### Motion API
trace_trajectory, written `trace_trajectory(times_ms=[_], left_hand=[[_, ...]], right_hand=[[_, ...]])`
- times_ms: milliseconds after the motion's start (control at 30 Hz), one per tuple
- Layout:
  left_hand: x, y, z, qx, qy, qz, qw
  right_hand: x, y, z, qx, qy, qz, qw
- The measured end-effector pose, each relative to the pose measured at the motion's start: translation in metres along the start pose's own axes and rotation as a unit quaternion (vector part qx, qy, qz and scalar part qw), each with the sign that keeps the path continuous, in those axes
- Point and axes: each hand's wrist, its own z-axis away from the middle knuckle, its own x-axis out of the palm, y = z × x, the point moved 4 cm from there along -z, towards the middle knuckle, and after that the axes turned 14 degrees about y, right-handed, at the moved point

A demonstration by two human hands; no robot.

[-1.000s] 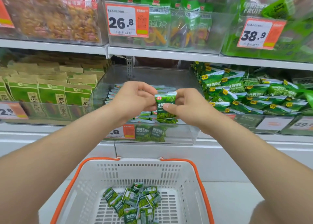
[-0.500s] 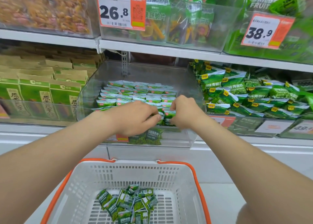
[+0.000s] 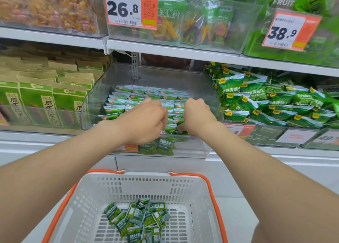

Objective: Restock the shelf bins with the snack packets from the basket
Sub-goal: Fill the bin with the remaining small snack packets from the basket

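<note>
Our left hand [image 3: 145, 121] and right hand [image 3: 197, 116] curl into the clear plastic bin [image 3: 192, 148] over glossy green packets [image 3: 114, 109] — fingertips hidden, so we cannot tell any grip.

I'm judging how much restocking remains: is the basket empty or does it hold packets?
Not empty: a small heap of green snack packets lies on the floor of the white basket.

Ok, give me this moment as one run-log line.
phase: stocking middle bin | left hand: curled in bin, grip hidden | right hand: curled in bin, grip hidden | basket: loose packets inside
</note>
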Motion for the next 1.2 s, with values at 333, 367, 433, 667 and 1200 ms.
trace_trajectory(times_ms=[333, 367, 433, 667, 1200], left_hand=[[0.001, -0.028, -0.008, -0.072, -0.064, 0.109, 0.989], [0.002, -0.029, -0.009, -0.071, -0.068, 0.106, 0.989], [0.003, -0.03, -0.011, -0.075, -0.086, 0.098, 0.989], [0.0, -0.032, -0.016, -0.04, -0.124, 0.081, 0.988], [-0.01, -0.041, -0.016, -0.037, -0.097, -0.083, 0.991]], right_hand=[[0.001, -0.008, 0.02, 0.083, -0.323, -0.15, 0.931], [0.003, -0.009, 0.02, 0.095, -0.328, -0.17, 0.924], [0.003, -0.01, 0.016, 0.108, -0.3, -0.208, 0.925], [0.004, -0.019, 0.009, -0.086, -0.235, -0.183, 0.951], [0.007, -0.015, -0.001, 0.002, -0.262, -0.13, 0.956]])
